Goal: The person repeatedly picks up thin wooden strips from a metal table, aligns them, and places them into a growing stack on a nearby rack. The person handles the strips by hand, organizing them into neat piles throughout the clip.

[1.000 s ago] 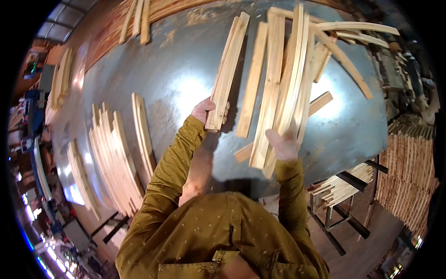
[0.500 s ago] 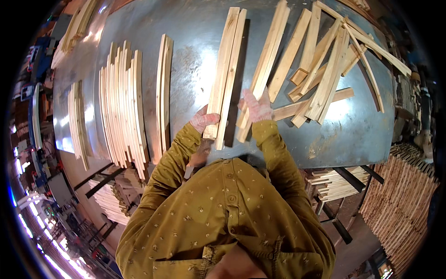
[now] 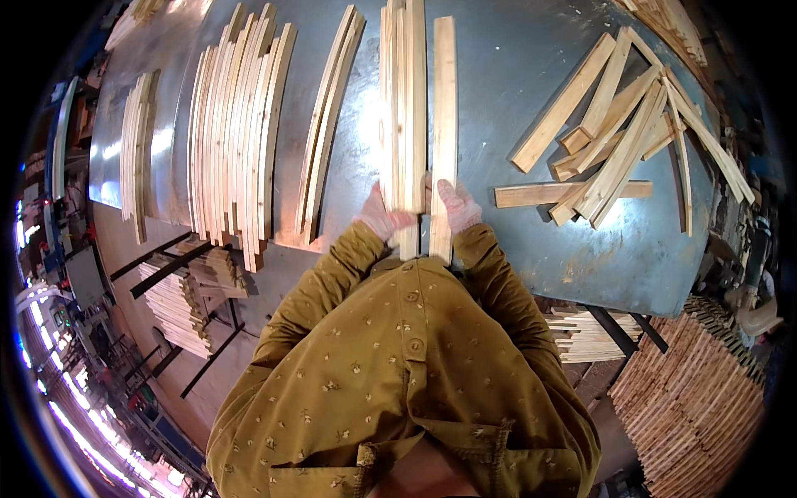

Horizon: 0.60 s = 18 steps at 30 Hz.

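Observation:
Several narrow wooden strips (image 3: 403, 116) form a bundle standing out from my body over the metal table. My gloved left hand (image 3: 387, 217) is closed round the near end of this bundle, thumb across the top. A single wooden strip (image 3: 444, 124) lies just right of it, a thin gap between them. My gloved right hand (image 3: 457, 205) grips that strip near its lower end, thumb on top and the other fingers hidden beneath or behind. The near ends of the strips reach almost to my shirt.
On the metal table (image 3: 498, 249), a pair of strips (image 3: 330, 124) and a wide row of strips (image 3: 237, 133) lie to the left, with a smaller stack (image 3: 137, 158) farther out. A loose crisscrossed pile (image 3: 618, 141) lies right. Stacked wood (image 3: 689, 398) stands below at right.
The strips from both hands have come together in front of me, the left bundle now fuller. My right hand has drawn inward with one strip, and the view has shifted.

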Tool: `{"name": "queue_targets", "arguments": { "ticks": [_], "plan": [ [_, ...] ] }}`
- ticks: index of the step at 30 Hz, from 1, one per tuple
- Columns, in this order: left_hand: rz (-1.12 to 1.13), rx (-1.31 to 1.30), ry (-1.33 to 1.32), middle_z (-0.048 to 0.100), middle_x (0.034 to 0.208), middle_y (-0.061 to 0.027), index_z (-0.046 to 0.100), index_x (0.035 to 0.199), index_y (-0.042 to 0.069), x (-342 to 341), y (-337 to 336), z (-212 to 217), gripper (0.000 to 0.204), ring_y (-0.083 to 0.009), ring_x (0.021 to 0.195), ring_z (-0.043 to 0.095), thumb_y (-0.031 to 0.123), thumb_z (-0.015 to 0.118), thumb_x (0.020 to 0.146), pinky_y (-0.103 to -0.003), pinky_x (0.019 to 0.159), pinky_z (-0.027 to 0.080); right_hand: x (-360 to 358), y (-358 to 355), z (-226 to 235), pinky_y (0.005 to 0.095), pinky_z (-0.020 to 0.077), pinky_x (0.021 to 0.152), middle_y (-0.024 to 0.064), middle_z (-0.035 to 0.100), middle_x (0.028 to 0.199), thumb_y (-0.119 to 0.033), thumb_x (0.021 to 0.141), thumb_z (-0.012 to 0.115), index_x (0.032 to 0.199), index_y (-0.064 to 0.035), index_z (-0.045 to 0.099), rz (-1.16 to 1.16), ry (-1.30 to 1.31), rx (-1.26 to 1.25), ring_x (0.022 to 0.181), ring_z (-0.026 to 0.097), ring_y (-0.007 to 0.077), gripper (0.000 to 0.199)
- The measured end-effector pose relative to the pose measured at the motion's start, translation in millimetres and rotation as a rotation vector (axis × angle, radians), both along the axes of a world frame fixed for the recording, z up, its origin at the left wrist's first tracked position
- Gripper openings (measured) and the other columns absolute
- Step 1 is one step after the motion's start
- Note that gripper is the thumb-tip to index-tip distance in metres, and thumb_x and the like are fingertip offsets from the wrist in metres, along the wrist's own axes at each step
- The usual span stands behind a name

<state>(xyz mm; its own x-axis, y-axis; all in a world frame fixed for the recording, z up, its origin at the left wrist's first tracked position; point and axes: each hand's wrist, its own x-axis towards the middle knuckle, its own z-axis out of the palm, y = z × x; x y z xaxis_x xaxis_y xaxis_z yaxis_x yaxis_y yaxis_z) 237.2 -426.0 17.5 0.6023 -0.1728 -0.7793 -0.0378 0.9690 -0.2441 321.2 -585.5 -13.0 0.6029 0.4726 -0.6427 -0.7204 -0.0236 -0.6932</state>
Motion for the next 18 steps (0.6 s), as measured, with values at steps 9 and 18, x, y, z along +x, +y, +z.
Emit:
{"name": "queue_targets", "arguments": {
  "ticks": [9, 18],
  "plan": [
    [-0.623, 1.284, -0.081, 0.059, 0.123, -0.0157, 0.033, 0.143, 0.001, 15, 20, 6, 0.084, -0.022, 0.107, 0.06, 0.005, 0.08, 0.074, -0.032, 0.091, 0.051, 56, 59, 30, 0.0387, 0.0415, 0.108, 0.0269, 0.053, 0.136, -0.031, 0.076, 0.087, 0.147, 0.0083, 0.03, 0.023, -0.092, -0.106, 0.126, 0.053, 0.0329, 0.099],
    [-1.342, 1.74, 0.42, 0.043, 0.144, -0.025, 0.028, 0.147, -0.002, 29, 53, 31, 0.089, -0.0368, 0.131, 0.046, 0.027, 0.078, 0.079, -0.04, 0.109, 0.039, 26, 11, -7, 0.0348, 0.0436, 0.104, 0.0225, 0.056, 0.134, -0.021, 0.08, 0.078, 0.142, 0.0026, 0.04, 0.202, -0.368, -0.331, 0.123, 0.056, 0.0314, 0.076]
  ]
}}
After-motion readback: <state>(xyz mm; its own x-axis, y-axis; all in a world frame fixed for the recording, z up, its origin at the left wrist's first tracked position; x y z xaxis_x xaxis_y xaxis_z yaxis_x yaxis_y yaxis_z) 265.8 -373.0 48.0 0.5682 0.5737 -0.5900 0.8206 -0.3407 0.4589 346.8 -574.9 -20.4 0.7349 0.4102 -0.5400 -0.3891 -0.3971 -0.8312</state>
